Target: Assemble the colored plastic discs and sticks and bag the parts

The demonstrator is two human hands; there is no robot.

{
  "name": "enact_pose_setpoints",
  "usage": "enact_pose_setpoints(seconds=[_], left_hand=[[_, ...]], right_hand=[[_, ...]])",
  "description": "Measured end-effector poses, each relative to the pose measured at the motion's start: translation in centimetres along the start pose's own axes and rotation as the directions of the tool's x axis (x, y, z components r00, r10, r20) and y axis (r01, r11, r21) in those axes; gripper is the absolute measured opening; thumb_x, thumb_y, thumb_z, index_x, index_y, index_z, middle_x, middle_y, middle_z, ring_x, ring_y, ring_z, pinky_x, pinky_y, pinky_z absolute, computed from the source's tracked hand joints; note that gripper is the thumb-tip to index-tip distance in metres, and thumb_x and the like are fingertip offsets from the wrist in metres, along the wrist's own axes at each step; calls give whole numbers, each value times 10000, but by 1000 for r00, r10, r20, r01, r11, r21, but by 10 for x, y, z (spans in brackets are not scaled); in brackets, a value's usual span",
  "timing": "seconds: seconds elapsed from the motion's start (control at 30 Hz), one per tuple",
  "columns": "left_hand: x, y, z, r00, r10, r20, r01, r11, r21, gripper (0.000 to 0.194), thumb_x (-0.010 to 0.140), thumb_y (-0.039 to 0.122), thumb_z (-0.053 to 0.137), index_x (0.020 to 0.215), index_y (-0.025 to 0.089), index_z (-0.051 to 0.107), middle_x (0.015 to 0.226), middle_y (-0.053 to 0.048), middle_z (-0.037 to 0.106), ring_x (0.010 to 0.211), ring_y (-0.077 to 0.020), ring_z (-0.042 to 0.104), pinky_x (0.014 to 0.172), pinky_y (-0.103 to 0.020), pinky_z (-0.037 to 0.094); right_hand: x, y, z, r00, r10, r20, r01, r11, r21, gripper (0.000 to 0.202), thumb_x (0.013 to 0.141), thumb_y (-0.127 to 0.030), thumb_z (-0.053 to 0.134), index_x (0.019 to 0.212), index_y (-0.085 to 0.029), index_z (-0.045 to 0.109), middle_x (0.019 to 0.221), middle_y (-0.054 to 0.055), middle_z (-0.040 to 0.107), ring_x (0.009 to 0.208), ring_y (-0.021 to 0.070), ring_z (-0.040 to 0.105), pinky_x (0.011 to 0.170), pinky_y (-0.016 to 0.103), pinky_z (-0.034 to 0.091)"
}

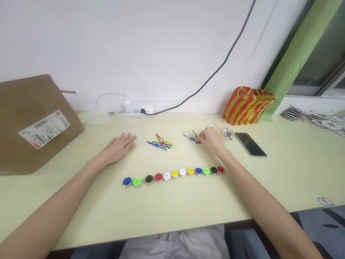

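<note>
Gently is how I would work the right hand (211, 140) here, since its fingertips are drawn close together at the edge of a small heap of thin coloured sticks (191, 138). Whether they already pinch one I cannot tell from my end; the fingers hide the spot. My left hand (118, 147) lies palm down on the table (106, 210), fingers stretched, with nothing visible in its grasp. Near it, to its right, sits a looser pile of sticks (161, 144), several crossing one another.

Because the sticks overlap, I judge it best to pinch with thumb and forefinger alone, take one by a free end and draw it out low and sideways, so its neighbours aren't dragged along. I'd steer the wrist clear of the clear packet (227, 134) and the phone (250, 144) just beyond it. Closer to me, a row of coloured caps (174, 173) slants across the table, its far end near my right forearm; a lowered elbow or careless sweep could knock the last red one askew.
</note>
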State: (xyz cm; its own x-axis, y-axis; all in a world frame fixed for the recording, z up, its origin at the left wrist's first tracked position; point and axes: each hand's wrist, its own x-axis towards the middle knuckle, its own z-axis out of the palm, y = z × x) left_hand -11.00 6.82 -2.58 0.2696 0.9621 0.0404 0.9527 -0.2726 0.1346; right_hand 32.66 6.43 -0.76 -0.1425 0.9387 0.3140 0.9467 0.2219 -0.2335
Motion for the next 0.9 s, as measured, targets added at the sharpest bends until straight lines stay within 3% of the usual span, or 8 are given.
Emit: enact_pose_setpoints(seconds=[0.13,0.23,0.43,0.57,0.7,0.77,0.9], left_hand=[[-1,-1,1,995,-101,-5,101,994,50,707,995,630,187,1608,281,231,1682,-61,195,1554,-343,145,1218,-580,170],[0,0,0,995,-95,-21,96,993,65,678,996,621,217,1610,333,193,1679,-55,209,1546,-358,172,1209,-587,194],[0,1,-3,998,-54,-39,58,992,110,585,994,569,287,1519,359,436,1632,-70,343,1547,-401,124,1205,-620,174],[-3,16,-11,964,-37,-263,61,995,85,585,994,476,329,1503,219,460,1639,-143,303,1555,-387,101,1215,-613,163],[-15,52,-30,827,67,-558,-73,997,13,461,1013,393,328,1360,201,561,1572,-131,410,1556,-335,138,1233,-564,159],[-24,76,-37,793,139,-593,-198,980,-35,402,1012,388,373,1319,222,573,1484,-109,513,1534,-309,226,1222,-532,212],[-42,120,-38,818,291,-497,-444,869,-221,446,994,442,483,1397,252,481,1448,-88,544,1419,-262,432,1185,-465,322]], right_hand=[[-1,-5,1,999,36,26,-34,995,-94,261,941,-228,531,846,-161,765,939,150,705,995,287,555,772,346,375],[0,-10,1,999,40,4,-39,992,-118,273,963,-284,526,963,-151,765,1005,147,715,1024,282,551,788,341,367],[3,-14,4,999,38,20,-35,993,-117,254,963,-275,535,944,-153,757,960,142,734,1033,285,563,803,345,376],[2,-15,-3,996,78,-42,-80,996,-49,205,930,-245,553,928,-157,737,928,139,737,1018,281,595,790,337,393],[-7,-36,-17,971,114,-211,-70,976,204,129,889,-251,574,918,-177,676,869,90,746,892,248,653,759,321,426],[-15,-55,-24,970,98,-224,11,899,437,94,874,-264,592,917,-190,631,828,55,750,804,213,680,751,305,451],[-38,-99,-30,992,-107,-74,121,559,820,128,870,-304,631,877,-205,549,787,35,752,766,197,719,751,299,490]])
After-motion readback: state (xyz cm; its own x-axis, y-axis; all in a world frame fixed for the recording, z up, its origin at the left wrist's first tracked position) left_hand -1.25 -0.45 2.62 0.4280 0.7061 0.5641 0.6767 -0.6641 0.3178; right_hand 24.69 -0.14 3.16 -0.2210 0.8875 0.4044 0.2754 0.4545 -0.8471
